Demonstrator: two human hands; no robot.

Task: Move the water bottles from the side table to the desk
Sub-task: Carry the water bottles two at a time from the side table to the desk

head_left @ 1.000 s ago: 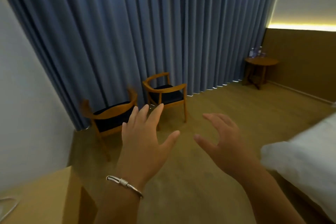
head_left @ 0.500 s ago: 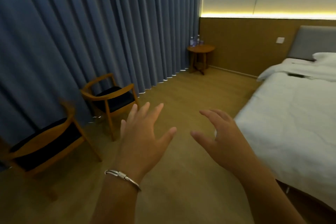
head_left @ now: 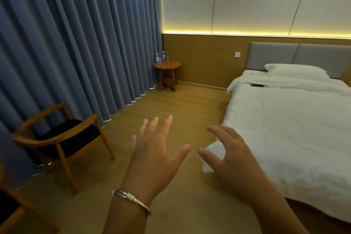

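Water bottles: upright on side table, far ahead; left hand splayed, right hand loosely curled, both empty

Left hand: bare, no sleeve visible on forearm. Silver bangle on left wrist, thin band, coiled wire wrap at centre. Right hand: bare, no jewellery, forearm unsleeved.

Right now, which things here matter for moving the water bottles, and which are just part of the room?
Part of the job:
water bottles
side table
left hand
right hand

Just there:
bed
pillow
chair
curtain
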